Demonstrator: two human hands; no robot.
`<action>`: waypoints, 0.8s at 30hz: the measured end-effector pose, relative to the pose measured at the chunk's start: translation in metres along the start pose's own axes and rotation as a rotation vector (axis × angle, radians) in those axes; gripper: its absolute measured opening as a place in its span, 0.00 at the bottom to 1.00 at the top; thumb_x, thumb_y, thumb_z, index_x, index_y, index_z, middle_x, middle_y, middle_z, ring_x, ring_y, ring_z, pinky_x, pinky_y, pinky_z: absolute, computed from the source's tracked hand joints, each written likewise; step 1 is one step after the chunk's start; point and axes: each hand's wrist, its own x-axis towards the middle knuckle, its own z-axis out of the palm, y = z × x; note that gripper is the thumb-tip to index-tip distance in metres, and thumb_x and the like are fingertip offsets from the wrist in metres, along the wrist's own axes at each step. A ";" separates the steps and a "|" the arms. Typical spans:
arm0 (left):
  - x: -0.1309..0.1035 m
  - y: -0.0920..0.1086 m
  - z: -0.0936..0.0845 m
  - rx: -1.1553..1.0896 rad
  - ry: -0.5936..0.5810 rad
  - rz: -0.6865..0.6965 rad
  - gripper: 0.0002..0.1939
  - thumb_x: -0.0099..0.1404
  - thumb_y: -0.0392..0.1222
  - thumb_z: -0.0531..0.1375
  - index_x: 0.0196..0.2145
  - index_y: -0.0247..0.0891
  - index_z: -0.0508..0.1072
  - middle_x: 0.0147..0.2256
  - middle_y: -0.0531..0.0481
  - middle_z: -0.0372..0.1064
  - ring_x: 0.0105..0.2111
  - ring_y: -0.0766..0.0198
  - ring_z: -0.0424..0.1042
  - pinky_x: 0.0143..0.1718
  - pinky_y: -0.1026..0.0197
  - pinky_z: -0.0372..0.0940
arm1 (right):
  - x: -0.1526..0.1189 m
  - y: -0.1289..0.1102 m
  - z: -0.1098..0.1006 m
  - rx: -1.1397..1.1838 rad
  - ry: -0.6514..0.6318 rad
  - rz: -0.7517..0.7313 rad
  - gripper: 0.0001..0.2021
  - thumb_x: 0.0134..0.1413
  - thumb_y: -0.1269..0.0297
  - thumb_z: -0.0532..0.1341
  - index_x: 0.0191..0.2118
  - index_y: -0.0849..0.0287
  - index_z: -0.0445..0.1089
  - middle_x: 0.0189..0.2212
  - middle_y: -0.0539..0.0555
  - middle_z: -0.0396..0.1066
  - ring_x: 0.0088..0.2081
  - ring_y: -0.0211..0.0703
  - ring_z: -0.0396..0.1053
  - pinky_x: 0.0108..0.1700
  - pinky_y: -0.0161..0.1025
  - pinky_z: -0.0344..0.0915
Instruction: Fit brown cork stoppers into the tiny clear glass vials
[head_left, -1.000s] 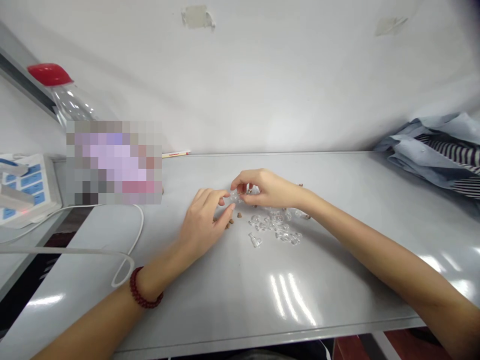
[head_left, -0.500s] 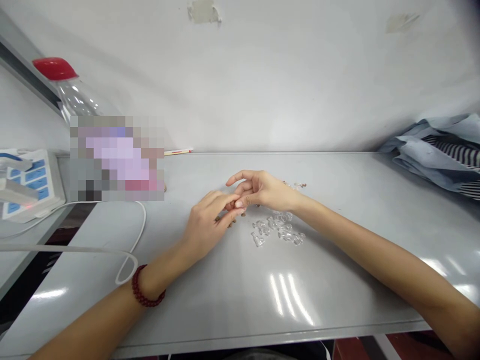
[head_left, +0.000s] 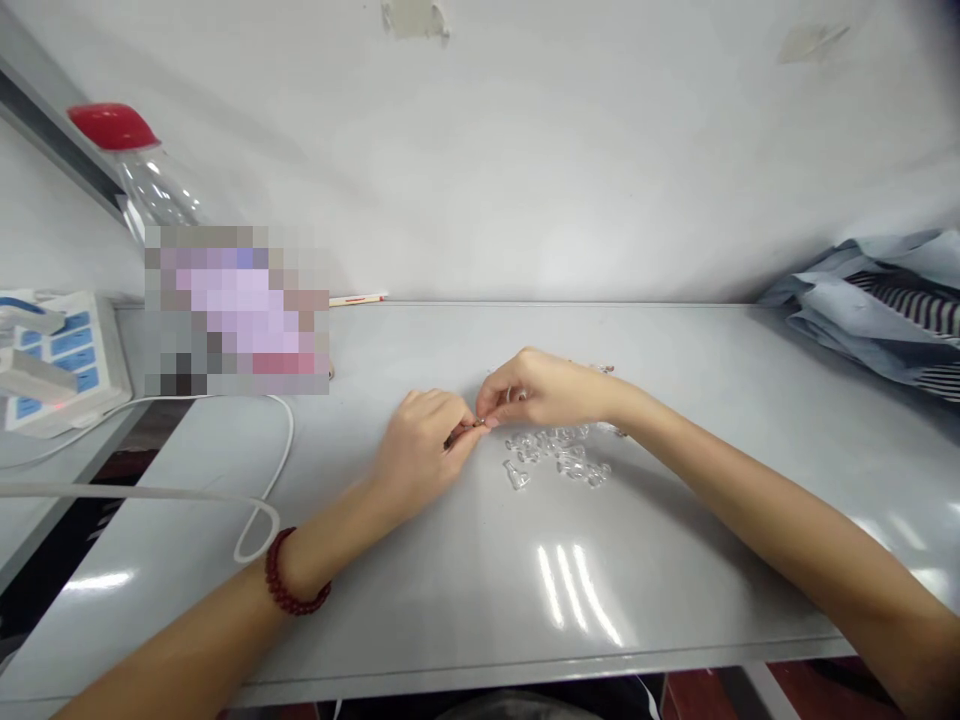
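Observation:
My left hand (head_left: pixel 426 445), with a dark red bead bracelet (head_left: pixel 289 575) on its wrist, is closed in a pinch over the grey table (head_left: pixel 390 610). Between its fingertips and those of my right hand (head_left: pixel 536 390) is a tiny brownish piece (head_left: pixel 478 423), too small to name. My right hand is also pinched, its fingertips meeting the left ones. Several clear plastic pieces (head_left: pixel 574 462) lie loose just below and right of my right hand, one (head_left: pixel 516 475) a bit apart. A few more clear and brown bits (head_left: pixel 602 369) lie behind the right hand.
A power strip (head_left: pixel 82 350) and white cable (head_left: pixel 281 480) are at the left. Near it stand a red-capped clear bottle (head_left: pixel 157 185) and a blurred-out purple item (head_left: pixel 240 310). A thin stick (head_left: pixel 358 299) lies along the wall. Folded blue and striped cloth (head_left: pixel 862 300) sits at the right.
My right hand's spread fingers have curled into a pinch, and the hand has moved slightly right. The fingertips of both hands now meet at the tiny piece.

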 end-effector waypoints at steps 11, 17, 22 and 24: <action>0.005 -0.006 -0.008 -0.113 -0.206 0.017 0.02 0.66 0.37 0.59 0.34 0.39 0.69 0.33 0.49 0.71 0.36 0.59 0.67 0.38 0.56 0.66 | -0.012 -0.005 -0.016 -0.386 -0.077 0.081 0.09 0.52 0.78 0.57 0.31 0.60 0.74 0.27 0.51 0.72 0.28 0.38 0.65 0.30 0.37 0.58; 0.004 -0.007 -0.004 -0.072 -0.323 0.061 0.12 0.67 0.36 0.58 0.48 0.38 0.70 0.45 0.43 0.68 0.43 0.56 0.67 0.42 0.53 0.69 | -0.012 -0.005 -0.014 -0.386 -0.177 0.156 0.08 0.53 0.77 0.58 0.32 0.60 0.74 0.31 0.53 0.74 0.31 0.39 0.67 0.31 0.37 0.59; 0.003 -0.008 -0.002 -0.071 -0.315 0.086 0.06 0.69 0.37 0.56 0.43 0.37 0.70 0.43 0.45 0.70 0.41 0.58 0.68 0.44 0.51 0.68 | -0.008 0.005 -0.015 -0.435 0.107 0.036 0.07 0.57 0.73 0.58 0.37 0.62 0.73 0.35 0.55 0.74 0.33 0.40 0.68 0.34 0.38 0.61; 0.003 -0.008 -0.001 -0.061 -0.303 0.087 0.07 0.69 0.37 0.56 0.44 0.36 0.69 0.43 0.44 0.69 0.41 0.57 0.68 0.45 0.50 0.68 | -0.004 0.012 -0.013 -0.445 0.173 -0.008 0.09 0.58 0.72 0.58 0.42 0.62 0.73 0.42 0.57 0.73 0.38 0.42 0.69 0.37 0.38 0.63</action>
